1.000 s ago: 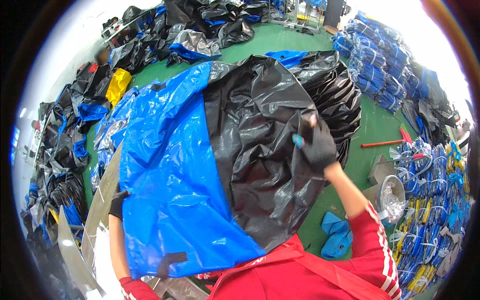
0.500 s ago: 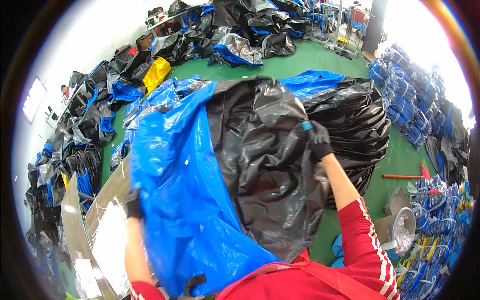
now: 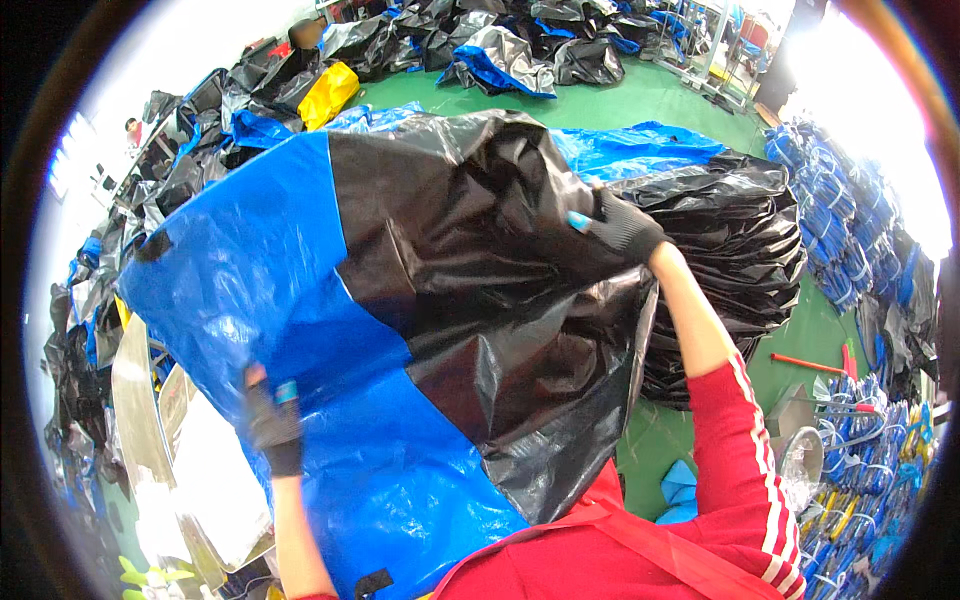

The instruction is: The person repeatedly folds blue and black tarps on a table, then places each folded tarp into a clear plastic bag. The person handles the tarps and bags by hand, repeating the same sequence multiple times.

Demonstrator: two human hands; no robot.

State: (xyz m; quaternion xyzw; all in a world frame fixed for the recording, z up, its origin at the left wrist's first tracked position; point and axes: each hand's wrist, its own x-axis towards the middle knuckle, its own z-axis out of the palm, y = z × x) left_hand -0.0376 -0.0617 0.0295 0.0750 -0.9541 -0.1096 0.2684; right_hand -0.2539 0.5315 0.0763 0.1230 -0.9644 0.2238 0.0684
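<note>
A large glossy sheet of blue and black tarpaulin (image 3: 420, 300) spreads in front of me, with small black patches on its blue part. My right hand (image 3: 620, 232), in a dark knit glove with a blue band on one finger, is closed on the black part, and creases gather around it. My left hand (image 3: 272, 425), gloved the same way, is over the blue part near its left edge. Motion blurs its fingers, so its grip is unclear. Behind the sheet, to the right, lies a thick stack of folded black tarpaulin (image 3: 725, 235) with blue material (image 3: 640, 150) at its far side.
Piles of black, grey and blue sheeting (image 3: 500, 60) line the back and left. A yellow piece (image 3: 328, 95) lies among them. Tied blue bundles (image 3: 820, 215) stand at the right, near a red-handled tool (image 3: 805, 363) on the green floor (image 3: 655, 450). White material (image 3: 215, 480) lies at lower left.
The sheet's blue part has swung out to the upper left and opened wider. My left hand has moved from its left edge onto the blue surface. My right hand has shifted slightly left and up.
</note>
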